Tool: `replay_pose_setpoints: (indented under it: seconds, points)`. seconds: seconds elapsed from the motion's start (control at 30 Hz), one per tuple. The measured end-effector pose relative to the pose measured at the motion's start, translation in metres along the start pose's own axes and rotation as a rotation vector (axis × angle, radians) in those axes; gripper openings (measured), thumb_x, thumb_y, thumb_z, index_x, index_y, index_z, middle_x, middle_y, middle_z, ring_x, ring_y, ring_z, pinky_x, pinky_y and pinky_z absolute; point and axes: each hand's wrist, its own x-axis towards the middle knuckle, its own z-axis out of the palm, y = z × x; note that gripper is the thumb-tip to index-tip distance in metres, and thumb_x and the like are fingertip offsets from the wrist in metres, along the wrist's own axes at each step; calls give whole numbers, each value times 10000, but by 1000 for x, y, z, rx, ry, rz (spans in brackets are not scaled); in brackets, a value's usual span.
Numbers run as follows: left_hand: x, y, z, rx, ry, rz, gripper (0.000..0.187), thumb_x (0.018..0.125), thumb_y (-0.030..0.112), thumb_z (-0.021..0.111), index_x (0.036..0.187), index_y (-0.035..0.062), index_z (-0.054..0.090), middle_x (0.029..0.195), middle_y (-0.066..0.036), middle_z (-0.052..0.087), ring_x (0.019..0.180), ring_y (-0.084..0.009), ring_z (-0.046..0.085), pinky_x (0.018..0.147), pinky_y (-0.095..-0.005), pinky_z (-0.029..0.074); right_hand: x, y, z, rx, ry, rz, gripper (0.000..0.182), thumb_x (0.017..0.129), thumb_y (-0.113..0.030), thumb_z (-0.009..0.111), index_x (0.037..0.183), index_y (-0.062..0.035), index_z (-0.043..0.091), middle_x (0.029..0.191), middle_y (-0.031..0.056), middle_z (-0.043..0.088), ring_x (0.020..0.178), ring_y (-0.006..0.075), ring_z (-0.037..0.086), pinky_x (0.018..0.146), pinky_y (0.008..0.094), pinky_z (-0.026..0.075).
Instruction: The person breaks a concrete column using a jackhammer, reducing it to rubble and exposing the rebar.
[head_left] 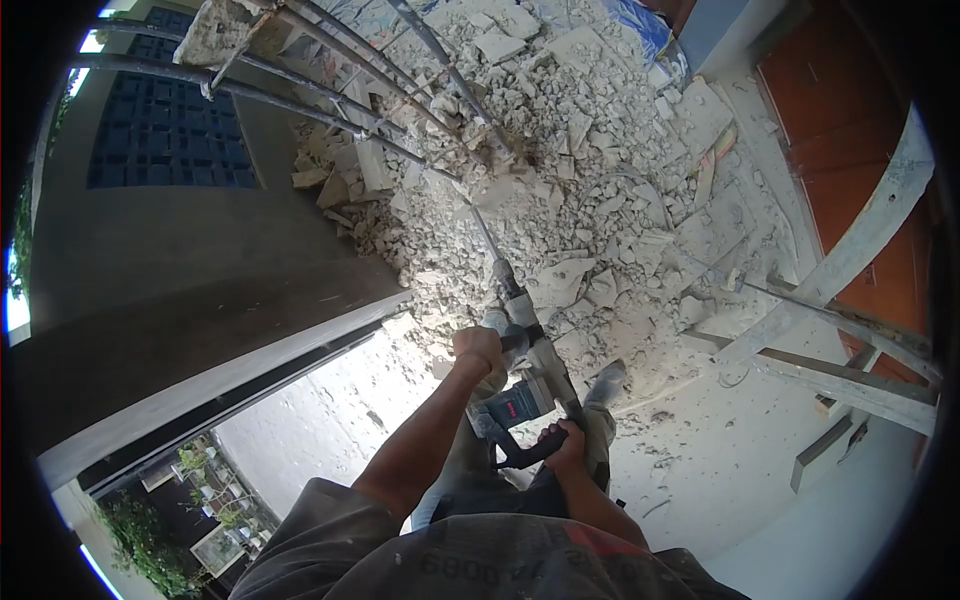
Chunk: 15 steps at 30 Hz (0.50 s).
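Note:
A demolition hammer [540, 365] slants across the middle of the view, its body in front of my legs. My left hand [478, 348] is closed around the side handle near its front. At the back, my right hand [567, 443] is wrapped round the black rear handle [522, 455]. A long steel chisel [485, 230] extends from the hammer's nose toward the base of several bare steel reinforcing bars [400, 90]. Its tip is at the pale broken concrete there; whether it touches is hard to tell.
Broken concrete rubble [560, 190] covers the floor ahead. A concrete lump [222, 40] hangs on the bars. Wooden timbers [840, 380] stand at the right, near a reddish-brown panel [830, 130]. To the left is a grey wall [200, 230]. My shoe [607, 380] stands beside the rubble.

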Motion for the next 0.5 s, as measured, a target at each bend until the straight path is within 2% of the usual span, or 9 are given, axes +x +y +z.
replay_pose_setpoints:
  seconds: [0.23, 0.3, 0.33, 0.37, 0.43, 0.5]
  points:
    - [35, -42, -13, 49, 74, 40, 221, 740, 200, 681, 933, 150, 776, 942, -88, 749, 939, -258, 723, 771, -368, 568, 30, 9, 42, 29, -118, -3, 122, 814, -156, 657, 893, -98, 586, 790, 59, 584, 769, 274, 587, 729, 431, 493]
    - [44, -56, -13, -7, 103, 31, 233, 735, 194, 675, 940, 140, 772, 961, -98, 747, 944, -258, 723, 771, -372, 572, 34, 4, 57, -28, -197, -51, 128, 818, -161, 657, 905, -93, 592, 806, 50, 591, 834, 282, 598, 785, 446, 487]
    - [45, -63, -9, -22, 107, 28, 241, 733, 195, 675, 948, 134, 769, 975, -100, 745, 949, -260, 721, 779, -375, 573, 34, 5, 62, -37, -241, -66, 141, 816, -163, 656, 923, -91, 598, 851, 51, 598, 929, 301, 602, 838, 464, 473]
    - [45, -70, -5, -41, 108, 24, 250, 732, 195, 676, 955, 128, 767, 990, -102, 743, 954, -262, 720, 786, -379, 575, 30, 8, 62, -53, -241, -75, 141, 816, -163, 656, 923, -91, 598, 851, 51, 598, 929, 301, 602, 838, 464, 473]
    - [40, -84, 6, -70, 102, 36, 301, 736, 255, 703, 1011, 144, 759, 1054, -103, 734, 1018, -274, 702, 865, -377, 562, 27, 13, 64, -114, -228, -127, 161, 812, -158, 653, 947, -85, 605, 899, 61, 599, 1004, 322, 598, 861, 481, 467]
    - [32, -92, 13, -117, 101, 39, 323, 734, 264, 712, 1035, 155, 754, 1088, -136, 723, 1066, -261, 688, 901, -375, 552, 36, 20, 51, -163, -333, -124, 259, 804, -167, 664, 1050, -106, 612, 964, 76, 607, 1113, 354, 584, 892, 550, 447]
